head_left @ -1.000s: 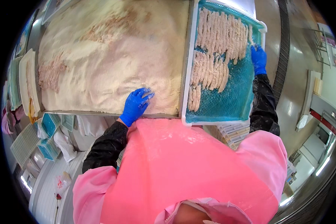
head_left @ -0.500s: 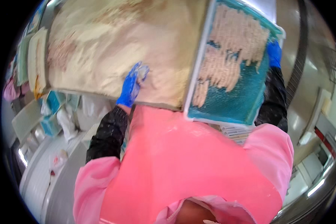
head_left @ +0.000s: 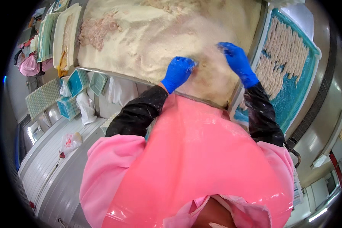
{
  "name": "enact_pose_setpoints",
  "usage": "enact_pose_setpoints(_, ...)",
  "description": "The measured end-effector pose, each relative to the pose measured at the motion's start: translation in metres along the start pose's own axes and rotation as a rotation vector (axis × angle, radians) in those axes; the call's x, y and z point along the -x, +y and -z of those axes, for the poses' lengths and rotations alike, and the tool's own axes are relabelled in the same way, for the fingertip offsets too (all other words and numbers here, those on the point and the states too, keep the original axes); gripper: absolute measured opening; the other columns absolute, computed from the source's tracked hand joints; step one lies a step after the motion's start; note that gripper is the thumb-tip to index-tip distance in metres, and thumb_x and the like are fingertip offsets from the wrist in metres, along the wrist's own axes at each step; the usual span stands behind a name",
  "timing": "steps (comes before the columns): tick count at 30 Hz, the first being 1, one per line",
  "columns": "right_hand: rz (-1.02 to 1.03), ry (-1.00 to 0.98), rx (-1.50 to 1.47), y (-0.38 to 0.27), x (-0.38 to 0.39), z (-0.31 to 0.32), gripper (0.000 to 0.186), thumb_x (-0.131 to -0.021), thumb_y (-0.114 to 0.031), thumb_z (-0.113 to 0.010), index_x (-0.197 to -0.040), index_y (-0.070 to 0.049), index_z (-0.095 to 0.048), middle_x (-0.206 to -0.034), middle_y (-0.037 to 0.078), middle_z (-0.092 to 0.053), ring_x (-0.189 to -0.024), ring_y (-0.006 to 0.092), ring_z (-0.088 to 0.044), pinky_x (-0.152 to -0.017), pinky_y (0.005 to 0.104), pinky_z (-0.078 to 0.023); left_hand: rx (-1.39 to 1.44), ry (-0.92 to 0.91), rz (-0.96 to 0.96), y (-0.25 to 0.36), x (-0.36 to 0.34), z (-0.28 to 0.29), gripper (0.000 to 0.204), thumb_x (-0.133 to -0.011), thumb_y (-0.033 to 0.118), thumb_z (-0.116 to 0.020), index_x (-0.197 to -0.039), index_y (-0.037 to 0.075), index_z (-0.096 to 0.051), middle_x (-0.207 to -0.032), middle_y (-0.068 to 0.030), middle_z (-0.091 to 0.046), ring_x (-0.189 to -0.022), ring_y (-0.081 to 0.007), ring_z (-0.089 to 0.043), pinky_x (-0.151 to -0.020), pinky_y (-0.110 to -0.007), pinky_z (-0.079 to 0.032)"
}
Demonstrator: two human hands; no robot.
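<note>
Both my hands wear blue gloves over black sleeve covers. My left hand is closed low over the pale flour-like powder in a wide metal-edged trough; whatever its fingers hold is hidden. To its right, my right hand hovers over the same powder, its fingers stretched toward the left with nothing visible in them. Raw meat pieces lie on the powder at the far left. Beside the trough at right, a teal-lined tray bears rows of coated meat strips, partly covered by my right forearm.
Past the trough's left end stand upright trays. Teal baskets and white plastic bags hang or sit below its near edge. A ribbed metal surface with a small plastic bag lies at lower left. A dark floor grate runs along the right.
My right hand has left the teal tray's far right edge and come over the powder. My left hand, earlier with looser fingers, is now closed. The view has shifted, so the trough appears farther right.
</note>
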State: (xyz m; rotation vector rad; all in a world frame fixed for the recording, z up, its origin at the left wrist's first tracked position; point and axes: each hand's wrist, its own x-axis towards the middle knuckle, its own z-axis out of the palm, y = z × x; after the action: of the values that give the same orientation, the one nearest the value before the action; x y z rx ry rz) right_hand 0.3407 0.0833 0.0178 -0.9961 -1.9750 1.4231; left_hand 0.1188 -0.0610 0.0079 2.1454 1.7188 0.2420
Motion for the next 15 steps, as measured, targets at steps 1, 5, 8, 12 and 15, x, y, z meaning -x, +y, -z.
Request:
enact_pose_setpoints(1, 0.014, -0.021, 0.135, 0.006, -0.018, -0.017, 0.029, -0.08, -0.005, -0.053, -0.108, -0.004, -0.063, -0.107, 0.016, -0.062, -0.098, 0.0296, -0.06, -0.087, 0.0345, -0.046, -0.048, -0.065, 0.006, -0.006, -0.001, 0.001, 0.029, -0.076, 0.013, -0.06, -0.104, 0.016, -0.065, -0.097, -0.0088, -0.064, -0.089, -0.028, -0.06, -0.077, -0.036, -0.046)
enact_pose_setpoints(5, 0.093, 0.46, 0.573, 0.055, -0.085, -0.063, 0.035, -0.081, -0.012, -0.057, -0.116, -0.004, -0.058, -0.114, 0.015, -0.059, -0.104, 0.0301, -0.057, -0.091, 0.0355, -0.043, 0.542, 0.162, 0.167, -0.018, -0.005, 0.02, 0.018, -0.084, 0.015, -0.058, -0.099, 0.01, -0.066, -0.097, -0.0091, -0.064, -0.088, -0.0221, -0.062, -0.078, -0.032, -0.047)
enact_pose_setpoints(8, 0.105, 0.226, 0.209, 0.054, -0.088, -0.117, 0.039, -0.08, -0.02, -0.061, -0.115, -0.003, -0.057, -0.117, 0.018, -0.056, -0.108, 0.0321, -0.053, -0.093, 0.0365, -0.04, 1.146, 0.443, 0.267, -0.045, -0.002, 0.014, 0.023, -0.092, 0.017, -0.052, -0.106, 0.0, -0.057, -0.095, -0.0082, -0.063, -0.093, -0.0157, -0.06, -0.085, -0.031, -0.046)
enact_pose_setpoints(12, -0.029, 0.204, -0.009, 0.024, -0.098, -0.147, 0.049, -0.076, -0.035, -0.067, -0.112, -0.003, -0.057, -0.117, 0.019, -0.055, -0.113, 0.0349, -0.048, -0.096, 0.0403, -0.036, 1.777, 0.623, 0.453, -0.084, 0.002, 0.03, 0.025, -0.094, 0.02, -0.047, -0.113, 0.003, -0.049, -0.086, -0.0032, -0.057, -0.077, -0.015, -0.057, -0.077, -0.029, -0.047)
enact_pose_setpoints(15, -0.064, 0.562, 0.536, 0.012, -0.131, -0.155, 0.046, -0.074, -0.036, -0.068, -0.108, -0.007, -0.06, -0.11, 0.015, -0.058, -0.11, 0.0351, -0.048, -0.094, 0.0422, -0.036, 1.964, 0.719, 0.597, -0.104, 0.009, 0.037, 0.027, -0.094, 0.025, -0.047, -0.112, 0.006, -0.05, -0.082, -0.0011, -0.054, -0.063, -0.0112, -0.05, -0.065, -0.025, -0.044)
